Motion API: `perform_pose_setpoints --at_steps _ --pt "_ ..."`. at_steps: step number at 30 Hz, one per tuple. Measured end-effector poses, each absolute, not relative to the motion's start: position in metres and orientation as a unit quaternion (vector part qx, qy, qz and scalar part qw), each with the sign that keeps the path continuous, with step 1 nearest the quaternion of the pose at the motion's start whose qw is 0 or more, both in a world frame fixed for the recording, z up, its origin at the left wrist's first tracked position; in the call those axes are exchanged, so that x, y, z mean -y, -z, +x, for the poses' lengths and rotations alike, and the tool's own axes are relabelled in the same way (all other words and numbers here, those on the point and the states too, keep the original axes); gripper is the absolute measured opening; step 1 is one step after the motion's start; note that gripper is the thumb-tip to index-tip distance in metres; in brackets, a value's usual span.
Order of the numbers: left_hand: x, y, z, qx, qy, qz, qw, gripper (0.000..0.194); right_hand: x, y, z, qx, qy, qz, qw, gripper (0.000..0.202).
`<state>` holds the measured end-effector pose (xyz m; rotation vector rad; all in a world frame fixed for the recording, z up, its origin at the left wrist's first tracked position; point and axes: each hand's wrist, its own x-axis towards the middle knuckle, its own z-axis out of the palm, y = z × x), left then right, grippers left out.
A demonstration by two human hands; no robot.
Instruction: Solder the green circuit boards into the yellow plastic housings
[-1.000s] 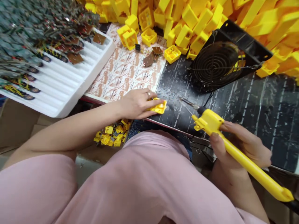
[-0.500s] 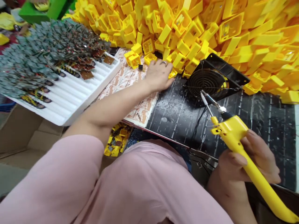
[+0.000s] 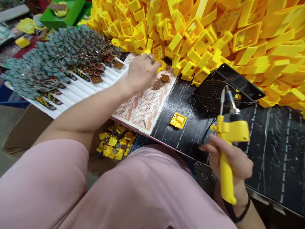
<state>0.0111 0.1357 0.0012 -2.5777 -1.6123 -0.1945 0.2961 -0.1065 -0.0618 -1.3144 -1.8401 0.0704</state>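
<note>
My right hand [image 3: 230, 159] is wrapped round a yellow soldering gun [image 3: 226, 171], whose metal tip points up in front of the black fan [image 3: 212, 92]. My left hand [image 3: 143, 71] is over the patterned sheet [image 3: 143, 111], near the front of the yellow housing heap; its fingers are blurred, and what they may hold is hidden. Just right of that hand lie small brown boards [image 3: 165, 78]. A single open yellow housing [image 3: 178, 121] lies on the black mat [image 3: 171, 108], its hollow side up.
A large heap of yellow housings [image 3: 193, 31] fills the back. On the left, a white foam tray [image 3: 83, 92] carries many wired boards. A green box [image 3: 64, 16] stands behind it. Below the table edge is a box of yellow parts [image 3: 115, 141].
My left hand has moved left, away from the housings by the fan. A yellow housing and brown boards now show on the work surface. The soldering gun has turned more upright in my right hand.
</note>
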Motion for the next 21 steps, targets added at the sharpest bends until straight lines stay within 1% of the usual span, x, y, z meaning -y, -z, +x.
perform_pose_setpoints --at_steps 2,4,6,7,10,12,13,14,15,16,17,19,20,21 --pt "-0.178 0.004 -0.006 0.568 0.013 -0.821 0.056 0.056 0.093 0.053 0.282 0.763 -0.004 -0.505 0.404 0.031" --pt "-0.199 0.009 -0.019 0.573 -0.005 -0.818 0.052 0.054 0.081 0.046 0.268 0.792 0.015 -0.481 0.376 0.027" --pt "-0.199 0.008 -0.029 0.564 -0.012 -0.824 0.050 0.051 0.072 0.042 0.255 0.806 0.025 -0.478 0.347 0.027" --pt "-0.193 0.004 -0.033 0.567 -0.014 -0.822 0.049 0.053 0.067 0.041 0.250 0.806 0.033 -0.487 0.334 0.031" --pt "-0.158 -0.013 -0.041 0.593 0.009 -0.805 0.025 0.070 0.056 0.043 0.233 0.790 0.075 -0.538 0.284 0.044" --pt "-0.127 -0.017 -0.039 0.573 0.039 -0.818 -0.025 0.059 0.048 0.047 0.223 0.780 0.093 -0.567 0.248 0.044" --pt "-0.110 -0.013 -0.035 0.556 0.043 -0.828 -0.054 0.055 0.045 0.049 0.219 0.777 0.099 -0.575 0.236 0.041" --pt "-0.093 -0.006 -0.031 0.540 0.075 -0.830 -0.117 0.053 0.043 0.050 0.216 0.779 0.100 -0.575 0.227 0.037" --pt "-0.076 0.004 -0.026 0.518 0.089 -0.837 -0.150 0.050 0.042 0.051 0.216 0.787 0.094 -0.567 0.225 0.031" --pt "-0.061 0.015 -0.021 0.493 0.090 -0.854 -0.143 0.050 0.043 0.051 0.216 0.802 0.074 -0.548 0.227 0.026" --pt "-0.048 0.026 -0.017 0.466 0.094 -0.875 -0.092 0.048 0.045 0.051 0.219 0.821 0.040 -0.521 0.231 0.024" --pt "-0.030 0.037 -0.015 0.428 0.093 -0.899 -0.010 0.045 0.052 0.048 0.228 0.853 -0.052 -0.456 0.248 0.032" --pt "-0.026 0.038 -0.018 0.416 0.088 -0.905 0.008 0.048 0.057 0.046 0.233 0.860 -0.088 -0.432 0.259 0.036" --pt "-0.026 0.034 -0.023 0.407 0.081 -0.910 0.001 0.051 0.061 0.044 0.239 0.859 -0.106 -0.423 0.268 0.039"
